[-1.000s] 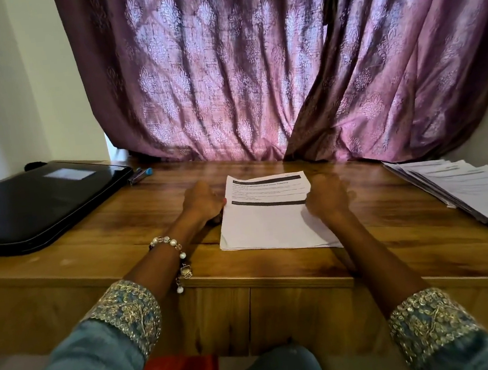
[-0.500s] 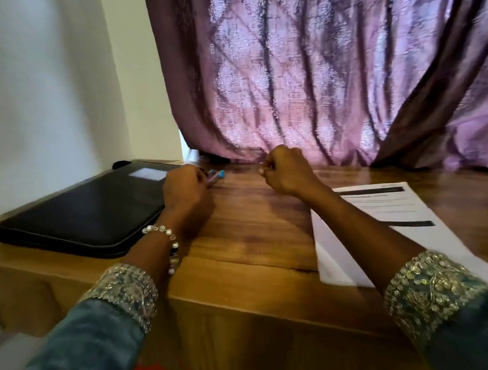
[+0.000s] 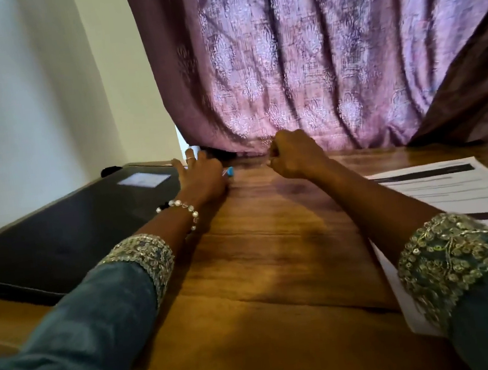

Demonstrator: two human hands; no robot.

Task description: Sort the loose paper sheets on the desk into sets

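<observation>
Paper stack [image 3: 450,188], long axis toward curtain [image 3: 328,53], under right forearm.

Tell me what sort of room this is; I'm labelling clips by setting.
Probably a home study corner: a wooden desk against a patterned purple curtain, printed paper sheets at the right, and a closed black case, perhaps for a laptop, at the left.
</observation>
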